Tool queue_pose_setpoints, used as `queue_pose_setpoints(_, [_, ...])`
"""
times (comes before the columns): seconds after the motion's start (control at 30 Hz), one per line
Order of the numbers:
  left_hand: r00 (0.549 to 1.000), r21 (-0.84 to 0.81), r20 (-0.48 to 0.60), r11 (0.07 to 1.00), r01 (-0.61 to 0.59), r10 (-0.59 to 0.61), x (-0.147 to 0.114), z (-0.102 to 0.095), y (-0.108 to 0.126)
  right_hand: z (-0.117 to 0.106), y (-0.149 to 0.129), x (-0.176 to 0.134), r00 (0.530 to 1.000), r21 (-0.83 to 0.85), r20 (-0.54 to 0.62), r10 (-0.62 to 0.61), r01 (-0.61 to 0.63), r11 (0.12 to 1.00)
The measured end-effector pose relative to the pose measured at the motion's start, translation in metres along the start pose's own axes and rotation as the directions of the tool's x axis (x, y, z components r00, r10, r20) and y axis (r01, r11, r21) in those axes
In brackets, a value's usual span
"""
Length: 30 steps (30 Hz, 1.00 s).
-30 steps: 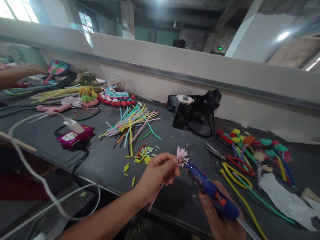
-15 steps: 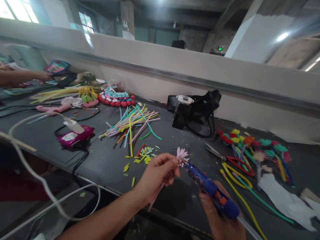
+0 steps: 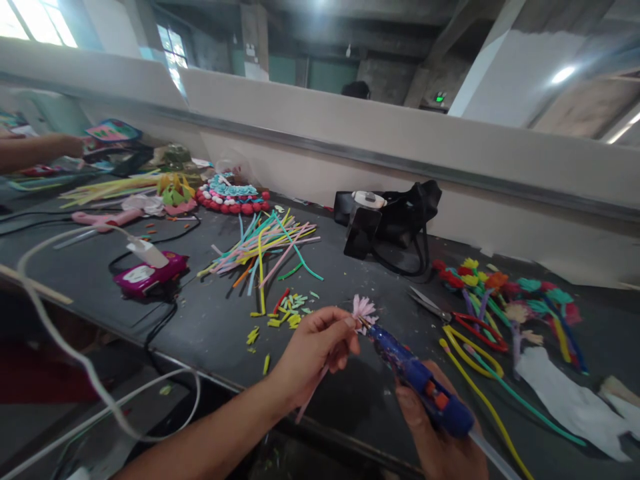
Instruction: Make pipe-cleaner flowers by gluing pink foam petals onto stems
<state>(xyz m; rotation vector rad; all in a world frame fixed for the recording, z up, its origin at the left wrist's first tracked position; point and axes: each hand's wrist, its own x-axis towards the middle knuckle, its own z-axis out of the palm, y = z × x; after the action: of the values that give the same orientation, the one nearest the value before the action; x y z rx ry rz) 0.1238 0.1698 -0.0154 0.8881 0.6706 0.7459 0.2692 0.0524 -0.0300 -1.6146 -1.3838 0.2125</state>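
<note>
Pinched between the fingers of my left hand [image 3: 320, 350] is a pale pink flower [image 3: 364, 308] with narrow petals; a thin pink stem [image 3: 313, 395] trails below the hand. My right hand [image 3: 440, 427] is wrapped round a blue glue gun [image 3: 407, 367], with a clear glue stick [image 3: 493, 455] sticking out of its back end. The gun's nozzle points left and meets the base of the flower, close to my left fingertips. Whether glue is coming out cannot be made out. Small cut yellow and green pieces [image 3: 290, 310] lie just beyond my left hand.
Coloured pipe cleaners [image 3: 270, 243] lie heaped at mid-table. Red-handled scissors [image 3: 480, 330], finished flowers [image 3: 530, 287] and white cloth [image 3: 570, 400] are on the right. A black bag [image 3: 405, 213] stands by the wall. On the left are a purple power strip [image 3: 153, 273] and another person's arm [image 3: 40, 152].
The glue gun and my right hand have shifted very slightly left. My left hand and the flower stay nearly still. The other person's arm at far left has drawn back to the left.
</note>
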Motion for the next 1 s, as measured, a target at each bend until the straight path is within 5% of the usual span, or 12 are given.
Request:
queue_pose_setpoints(0.43, [1.000, -0.030, -0.003, 1.000, -0.002, 0.002, 0.002, -0.005, -0.001, -0.004, -0.013, -0.002, 0.990, -0.123, -0.072, -0.120, 0.111, 0.986])
queue_pose_setpoints(0.67, [0.998, -0.038, -0.048, 0.998, -0.054, 0.052, 0.004, -0.008, 0.004, -0.015, 0.037, 0.016, 0.976, -0.438, -0.091, -0.196, 0.138, 0.888])
queue_pose_setpoints(0.83, [0.995, -0.060, -0.051, 0.994, -0.091, 0.088, 0.004, -0.011, 0.005, -0.019, 0.085, 0.031, 0.997, -0.634, 0.007, -0.073, 0.061, 0.771])
queue_pose_setpoints(1.0, [0.995, -0.058, -0.044, 0.994, -0.091, 0.089, 0.003, -0.010, 0.007, -0.021, 0.098, 0.032, 0.988, -0.593, 0.124, 0.089, 0.001, 0.805])
